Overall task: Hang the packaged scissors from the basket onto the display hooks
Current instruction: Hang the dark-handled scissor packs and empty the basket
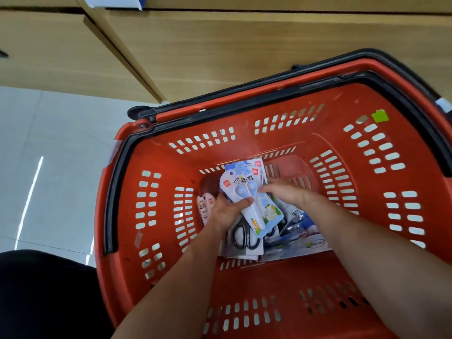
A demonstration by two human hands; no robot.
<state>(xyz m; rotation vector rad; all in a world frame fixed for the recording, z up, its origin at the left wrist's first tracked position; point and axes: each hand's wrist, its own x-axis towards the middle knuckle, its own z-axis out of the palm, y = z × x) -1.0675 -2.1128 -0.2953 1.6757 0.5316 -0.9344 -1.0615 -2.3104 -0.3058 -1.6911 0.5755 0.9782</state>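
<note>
Step in hand: picking stock out of the basket (pixel 244 282). Both hands are down inside it, at the floor of the basket. The left hand (pixel 226 212) grasps the blue packaged scissors (pixel 252 192), thumb pressed across the front and fingers hidden beneath. The right hand (pixel 287 192) pinches the pack's right edge with curled fingers. The pack lies tilted on top of the heap, over a black-handled scissors pack (pixel 244 237). No display hooks are in view. Judgement: the next move calls for lifting this pack clear of the heap, then finding its hang hole.
</note>
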